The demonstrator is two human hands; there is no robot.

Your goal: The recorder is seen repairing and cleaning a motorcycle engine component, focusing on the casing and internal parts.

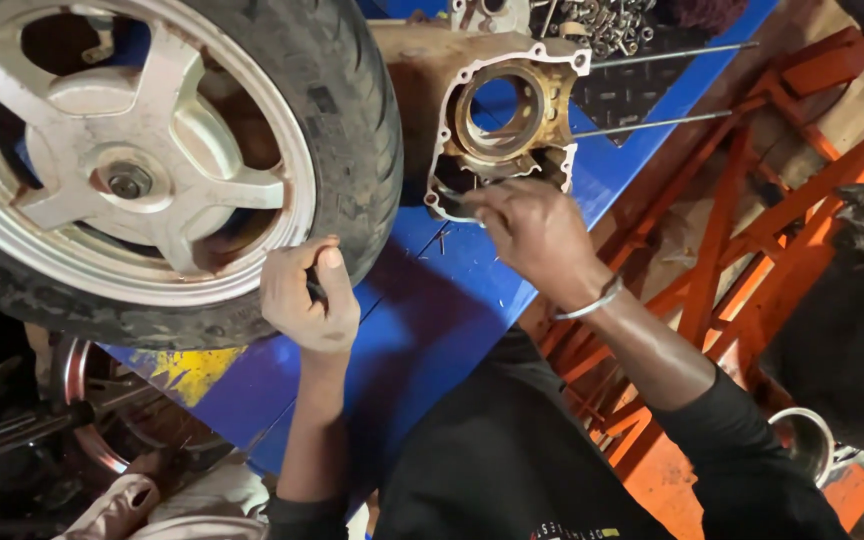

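Left hand (309, 298) curled into a loose fist against the lower right edge of the tyre (352, 110), fingers folded together and thumb up along the rubber; something small and dark seems tucked in the fist, too hidden to name. Right hand (532, 228) laid over the lower rim of the engine case (497, 125), knuckles up, fingers bent down and drawn close together at the case's bottom left corner; fingertips hidden behind the hand, so cannot tell whether pinching anything. A thin metal bangle (592, 303) around the right wrist. Case lying flat on the blue bench (432, 310), just right of the tyre, its pale machined edge and round brassy bore facing up, directly ahead of and partly under the right fingers. Alloy wheel (122, 170) with five silver spokes and a centre nut filling the upper left, tyre resting on the bench. Two long thin studs (652, 125) sticking out sideways from the case toward the right. A heap of nuts and bolts (617, 25) on a dark tray behind the case. Orange steel frame (732, 230) under the bench's right edge, another black tyre (852, 350) at far right. Yellow paint patch (192, 370) on the bench below the wheel.
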